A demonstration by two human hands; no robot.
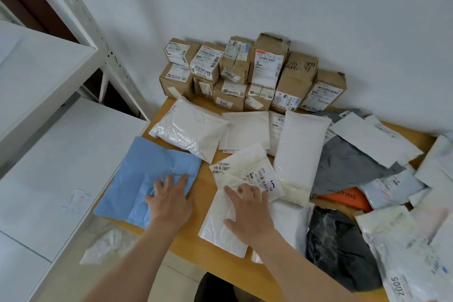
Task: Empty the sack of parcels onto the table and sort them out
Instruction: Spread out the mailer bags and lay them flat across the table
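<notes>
- Parcels (299, 149) cover the table (196, 250), boxes (245, 73) along its back edge.
- Left hand (169, 203), fingers spread, presses blue bag (147, 174) overhanging the left edge; a nudge could drop it.
- Right hand (250, 216), fingers spread, presses white bag (220, 228).

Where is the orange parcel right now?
In the head view, the orange parcel lies on the right side of the table, mostly buried between the grey bag behind it and the black bag in front.
</notes>
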